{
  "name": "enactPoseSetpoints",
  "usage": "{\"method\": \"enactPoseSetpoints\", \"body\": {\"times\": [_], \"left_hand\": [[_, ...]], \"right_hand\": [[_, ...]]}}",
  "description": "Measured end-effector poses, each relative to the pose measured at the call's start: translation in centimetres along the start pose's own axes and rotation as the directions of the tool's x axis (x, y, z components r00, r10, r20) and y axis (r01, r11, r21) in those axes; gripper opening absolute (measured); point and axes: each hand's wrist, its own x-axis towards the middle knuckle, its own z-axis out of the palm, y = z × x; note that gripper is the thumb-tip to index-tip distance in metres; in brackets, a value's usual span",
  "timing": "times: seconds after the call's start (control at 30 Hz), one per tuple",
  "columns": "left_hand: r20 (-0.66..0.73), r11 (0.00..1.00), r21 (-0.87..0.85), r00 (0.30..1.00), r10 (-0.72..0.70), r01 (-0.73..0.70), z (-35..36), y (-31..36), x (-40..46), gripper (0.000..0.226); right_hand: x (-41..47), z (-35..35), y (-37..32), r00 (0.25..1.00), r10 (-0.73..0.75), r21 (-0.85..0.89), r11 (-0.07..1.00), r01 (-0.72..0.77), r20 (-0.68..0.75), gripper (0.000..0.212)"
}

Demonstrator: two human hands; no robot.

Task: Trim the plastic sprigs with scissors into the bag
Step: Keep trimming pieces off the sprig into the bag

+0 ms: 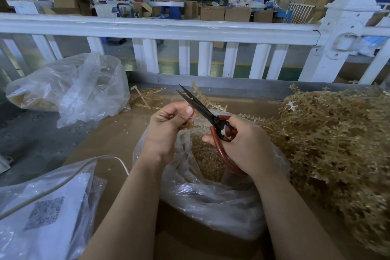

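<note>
Above the bag (211, 196), our left hand (168, 126) pinches a sprig (193, 126) pointing right toward the parted scissors (202, 110), gripped by our right hand (242, 143).

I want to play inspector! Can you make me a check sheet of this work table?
Surface: brown cardboard over the table.
Job's things: left hand pinches a sprig; right hand grips red-handled scissors, blades apart; open bag of trimmings below.
Clutter: sprig pile, crumpled bag, bagged papers.
Fingers: curled on both hands.
Cables: white cord.
Surroundings: white railing, workshop boxes.
</note>
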Motion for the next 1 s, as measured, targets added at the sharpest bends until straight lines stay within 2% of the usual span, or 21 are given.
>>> {"method": "enactPoseSetpoints", "body": {"times": [0.07,0.13,0.3,1.0], "left_hand": [[-0.010,1.000,0.017,1.000,0.012,-0.012,0.06,-0.06,0.06,0.012],[-0.005,0.999,0.032,1.000,0.028,-0.028,0.16,-0.10,0.02,0.012],[0.072,0.992,0.103,0.995,0.063,-0.071,0.37,-0.01,-0.18,0.013],[0.070,0.983,0.170,0.996,0.060,-0.071,0.69,0.29,-0.38,0.009]], "right_hand": [[-0.02,0.06,0.07,0.999,-0.024,-0.006,1.000,0.024,-0.025,0.054],[-0.04,0.07,0.13,0.998,-0.045,-0.004,0.999,0.045,-0.039,0.049],[-0.10,0.21,0.34,0.997,-0.049,-0.008,0.999,0.048,-0.064,0.053],[-0.12,0.37,0.43,0.997,-0.045,-0.026,0.999,0.043,-0.070,0.055]]}}
